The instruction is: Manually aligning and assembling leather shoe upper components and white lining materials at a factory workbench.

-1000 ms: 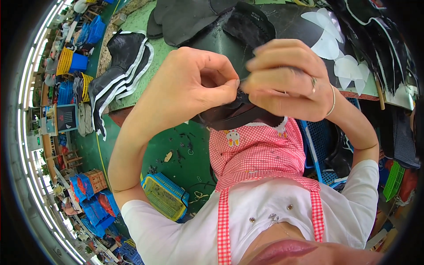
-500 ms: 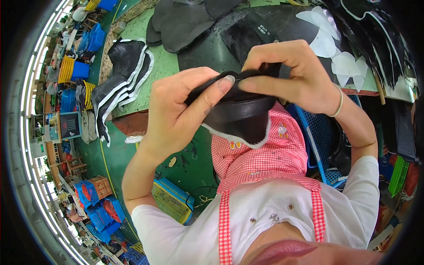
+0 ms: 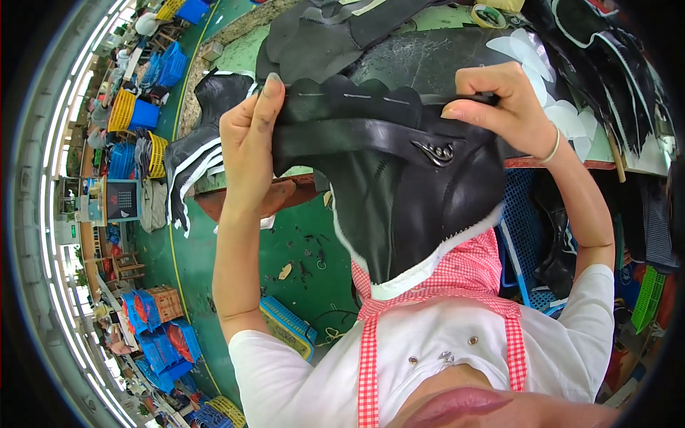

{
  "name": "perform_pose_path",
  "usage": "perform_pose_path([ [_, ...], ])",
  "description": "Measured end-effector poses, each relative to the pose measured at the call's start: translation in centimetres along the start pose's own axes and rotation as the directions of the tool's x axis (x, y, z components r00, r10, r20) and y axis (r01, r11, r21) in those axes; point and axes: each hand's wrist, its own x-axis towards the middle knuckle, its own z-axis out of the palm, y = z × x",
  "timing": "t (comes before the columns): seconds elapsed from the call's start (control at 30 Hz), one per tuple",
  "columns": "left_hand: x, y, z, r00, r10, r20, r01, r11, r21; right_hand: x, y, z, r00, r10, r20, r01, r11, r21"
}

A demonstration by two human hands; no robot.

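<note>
Stretched between my hands is a black leather boot upper, with a scalloped top edge, a band across it and a silver metal ornament toward the right. White lining shows along its lower edge. My left hand grips the upper's left end, thumb up along the edge. At the top right corner my right hand pinches it between thumb and bent fingers. The upper hangs over the table's front edge, before my red checked apron.
Black uppers with white edges hang off the green table's left side. Dark leather pieces lie at the back. White petal-shaped pieces and a tape roll are at the right. A blue crate stands below; a yellow-blue basket sits on the floor.
My hands have moved apart, and the bunched upper is now spread wide with its band and ornament in sight. My left hand has gone left, my right hand slightly right.
</note>
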Motion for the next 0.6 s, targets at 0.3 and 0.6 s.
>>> perform_pose_path([
  [0.3, 6.2, -1.5, -2.6, 0.936, 0.177, 0.306, -0.313, 0.815, 0.488, 1.7, 3.0, -2.5, 0.993, 0.091, 0.076, -0.077, 0.982, -0.171],
  [0.6, 7.1, -0.5, 4.4, 0.744, -0.035, 0.667, -0.308, 0.868, 0.389, 3.7, 1.3, -4.5, 0.931, 0.320, 0.176, -0.364, 0.861, 0.356],
])
